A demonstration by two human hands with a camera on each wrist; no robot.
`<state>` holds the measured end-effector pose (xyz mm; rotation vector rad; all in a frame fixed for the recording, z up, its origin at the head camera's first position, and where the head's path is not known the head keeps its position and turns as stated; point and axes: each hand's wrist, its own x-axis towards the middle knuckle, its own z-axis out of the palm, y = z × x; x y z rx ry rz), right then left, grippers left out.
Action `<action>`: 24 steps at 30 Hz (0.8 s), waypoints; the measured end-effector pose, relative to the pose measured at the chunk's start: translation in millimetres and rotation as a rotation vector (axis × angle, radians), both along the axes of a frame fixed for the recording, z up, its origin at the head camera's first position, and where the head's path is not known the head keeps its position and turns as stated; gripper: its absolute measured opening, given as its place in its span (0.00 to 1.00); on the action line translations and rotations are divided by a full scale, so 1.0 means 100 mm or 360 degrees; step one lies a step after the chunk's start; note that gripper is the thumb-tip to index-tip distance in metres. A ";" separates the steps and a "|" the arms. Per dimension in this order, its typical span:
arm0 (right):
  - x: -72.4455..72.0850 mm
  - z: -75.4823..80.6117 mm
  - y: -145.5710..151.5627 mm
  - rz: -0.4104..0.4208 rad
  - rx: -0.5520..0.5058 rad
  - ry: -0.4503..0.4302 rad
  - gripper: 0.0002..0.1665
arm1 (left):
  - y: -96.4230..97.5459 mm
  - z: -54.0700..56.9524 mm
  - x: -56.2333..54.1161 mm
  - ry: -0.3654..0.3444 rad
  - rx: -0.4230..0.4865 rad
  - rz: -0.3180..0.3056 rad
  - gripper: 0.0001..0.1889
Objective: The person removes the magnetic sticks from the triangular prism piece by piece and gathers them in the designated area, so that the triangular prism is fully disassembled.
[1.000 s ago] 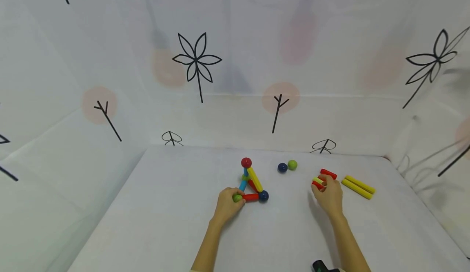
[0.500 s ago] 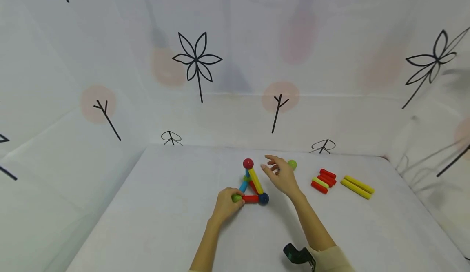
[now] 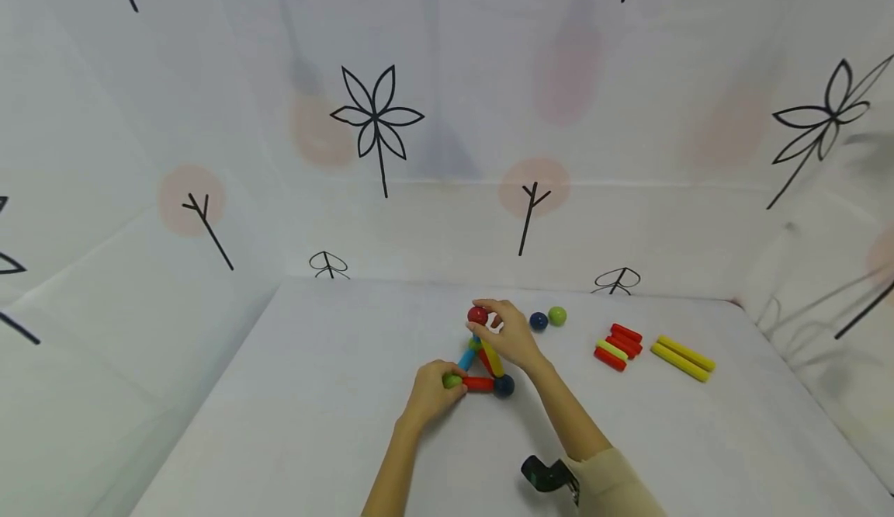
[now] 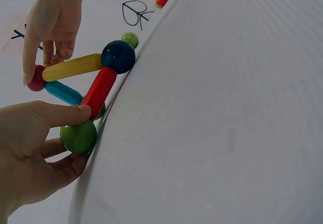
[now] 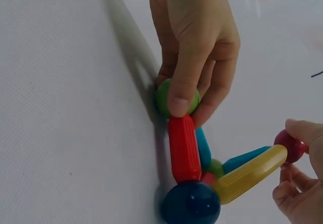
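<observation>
- Frame (image 3: 493, 359) joined; left hand (image 3: 429, 391) pinches its near green ball (image 3: 452, 381), right hand (image 3: 514, 337) its red ball (image 3: 478, 315), one o'clock.
- Unjoined, from the frame: loose balls (image 3: 538, 321) at two o'clock, rods (image 3: 611, 359) at three.

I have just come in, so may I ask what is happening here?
A person's left hand grips a green ball at a lower corner of a frame of coloured rods and balls; the right hand pinches the red ball at its top. On the table to its right lie a loose blue ball, a loose green ball, some short rods and two yellow rods.
</observation>
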<state>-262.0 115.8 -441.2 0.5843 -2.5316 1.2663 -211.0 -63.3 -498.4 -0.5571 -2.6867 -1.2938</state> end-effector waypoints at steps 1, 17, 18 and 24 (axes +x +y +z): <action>0.00 0.00 0.00 0.0001 -0.0001 0.0007 0.24 | 0.00 0.00 0.00 -0.0004 -0.0001 -0.0004 0.06; 0.02 0.01 0.19 -0.0085 -0.0107 -0.0137 0.21 | -0.07 0.03 -0.05 -0.0046 0.0023 -0.0090 0.10; 0.02 0.01 0.19 -0.0080 -0.0102 -0.0135 0.21 | -0.05 0.05 -0.06 -0.0033 0.0032 -0.0081 0.12; 0.01 0.04 0.21 -0.0060 -0.0066 -0.0119 0.21 | 0.12 0.16 -0.22 0.0119 0.0202 -0.0025 0.24</action>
